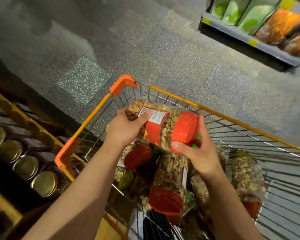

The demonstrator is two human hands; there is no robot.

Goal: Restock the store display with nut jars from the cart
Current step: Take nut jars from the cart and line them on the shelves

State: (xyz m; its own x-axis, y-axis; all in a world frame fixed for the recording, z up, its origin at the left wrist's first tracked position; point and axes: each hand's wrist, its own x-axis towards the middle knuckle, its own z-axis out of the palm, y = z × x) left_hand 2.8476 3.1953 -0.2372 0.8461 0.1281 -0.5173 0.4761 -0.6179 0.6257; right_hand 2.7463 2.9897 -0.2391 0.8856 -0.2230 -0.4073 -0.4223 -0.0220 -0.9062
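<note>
Both my hands hold one clear nut jar (164, 125) on its side above the wire cart (215, 111). The jar has a red label and a red lid pointing right. My left hand (125, 129) grips its bottom end, thumb across the white sticker. Around the lid end curls my right hand (199, 153), thumb under the lid. Below in the cart lie several more nut jars with red lids, among them one (168, 193) in the middle and one (246, 177) at the right.
A yellow-framed display (16, 108) at the left holds a row of jars with gold lids (25, 168). At the top right a low shelf (249, 40) carries green and orange packets. Speckled grey floor (154, 49) lies beyond the cart.
</note>
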